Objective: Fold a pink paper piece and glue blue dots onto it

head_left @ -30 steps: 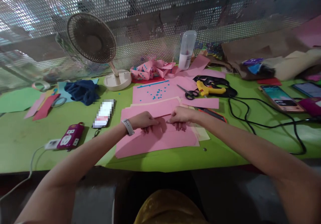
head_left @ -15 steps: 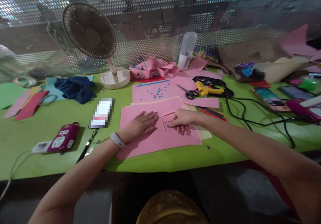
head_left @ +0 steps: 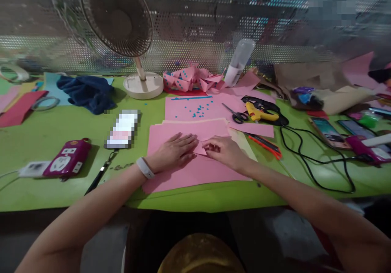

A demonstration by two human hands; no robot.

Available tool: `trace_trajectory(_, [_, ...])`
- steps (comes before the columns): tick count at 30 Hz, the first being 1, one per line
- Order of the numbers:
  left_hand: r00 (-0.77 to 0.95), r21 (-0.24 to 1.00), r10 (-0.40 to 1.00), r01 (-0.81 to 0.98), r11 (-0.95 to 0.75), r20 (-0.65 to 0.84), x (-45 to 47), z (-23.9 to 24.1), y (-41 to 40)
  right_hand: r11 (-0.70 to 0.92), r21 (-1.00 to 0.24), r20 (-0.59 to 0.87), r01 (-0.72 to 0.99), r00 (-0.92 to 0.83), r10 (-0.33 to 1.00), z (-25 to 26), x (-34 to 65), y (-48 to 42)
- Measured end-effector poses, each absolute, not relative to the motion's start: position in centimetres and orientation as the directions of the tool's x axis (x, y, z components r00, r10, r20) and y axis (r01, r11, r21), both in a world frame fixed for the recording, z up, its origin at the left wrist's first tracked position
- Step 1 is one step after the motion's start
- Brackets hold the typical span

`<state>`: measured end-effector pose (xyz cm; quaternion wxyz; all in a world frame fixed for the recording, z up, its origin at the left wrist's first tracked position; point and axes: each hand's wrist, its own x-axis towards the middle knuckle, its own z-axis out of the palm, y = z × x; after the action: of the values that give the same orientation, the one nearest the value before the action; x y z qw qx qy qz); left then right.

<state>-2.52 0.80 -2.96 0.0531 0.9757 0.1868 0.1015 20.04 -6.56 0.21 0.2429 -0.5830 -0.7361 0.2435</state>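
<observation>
A stack of pink paper sheets (head_left: 195, 173) lies near the front of the green table. My left hand (head_left: 174, 151) rests flat on it, fingers stretched out, a white band on the wrist. Just to its right, my right hand (head_left: 222, 150) pinches a small pink paper piece (head_left: 200, 149) at its right edge. That piece lies partly by my left fingertips, and the curled fingers hide some of it. Behind the stack, another pink sheet (head_left: 183, 106) carries small blue dots and a thin blue strip.
Scissors (head_left: 238, 116), a yellow glue gun (head_left: 259, 112) and an orange utility knife (head_left: 265, 145) lie at the right. Black cable (head_left: 301, 163) trails beyond. At the left are a phone (head_left: 124, 129), a purple power strip (head_left: 69, 157) and a fan (head_left: 143, 86). Folded dotted pink paper (head_left: 192, 79) sits behind.
My right hand has turned and now pinches the small paper piece, which has shifted against the sheet. My left hand stays flat on the stack. The view has tilted slightly.
</observation>
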Motion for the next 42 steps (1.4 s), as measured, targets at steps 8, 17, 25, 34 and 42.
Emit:
trace_trajectory(8, [0.911, 0.155, 0.389, 0.368, -0.917, 0.139, -2.5, -2.6, 0.8, 0.056, -0.726, -0.041, 0.686, -0.125, 0.991, -0.6, 20.1, -4.8])
trace_trajectory(17, [0.916, 0.171, 0.373, 0.348, -0.922, 0.145, -2.5, -2.4, 0.8, 0.109, -0.637, 0.076, 0.763, -0.078, 0.994, -1.2, 19.5, -5.2])
trace_trajectory(25, [0.913, 0.167, 0.372, 0.346, -0.923, 0.164, -2.5, -2.5, 0.7, 0.172, -0.564, 0.134, 0.808, -0.115, 0.984, -0.8, 19.5, -6.3])
trace_trajectory(34, [0.913, 0.187, 0.381, 0.353, -0.917, 0.143, -2.5, -2.5, 0.8, 0.462, -0.470, 0.306, 0.752, -0.352, 0.885, -1.6, 20.1, -6.0])
trace_trajectory(42, [0.913, 0.196, 0.386, 0.357, -0.913, 0.135, -2.5, -2.5, 0.8, 0.259, -0.618, 0.143, 0.742, -0.218, 0.965, -1.5, 20.0, -5.3])
